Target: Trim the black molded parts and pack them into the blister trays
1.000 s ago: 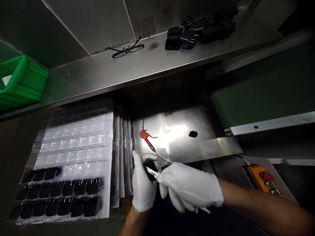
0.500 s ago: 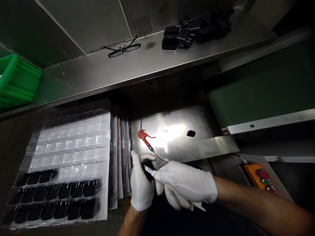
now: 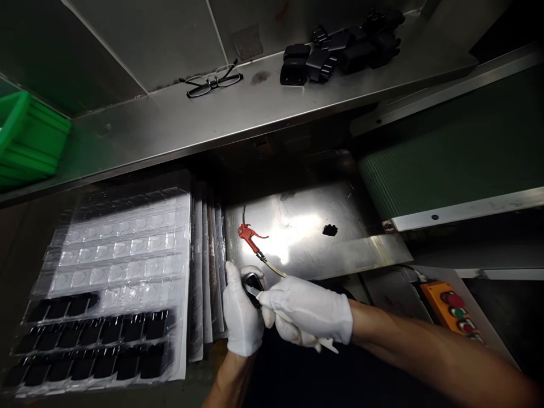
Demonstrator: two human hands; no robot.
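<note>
From the head camera, the gloved left hand (image 3: 242,323) grips a black part (image 3: 250,279) near the front edge of the worktop (image 3: 297,262), and the gloved right hand (image 3: 312,309) is closed around a slim pale tool (image 3: 330,345), its tip at the part. A red air gun (image 3: 250,238) lies beyond them.
</note>
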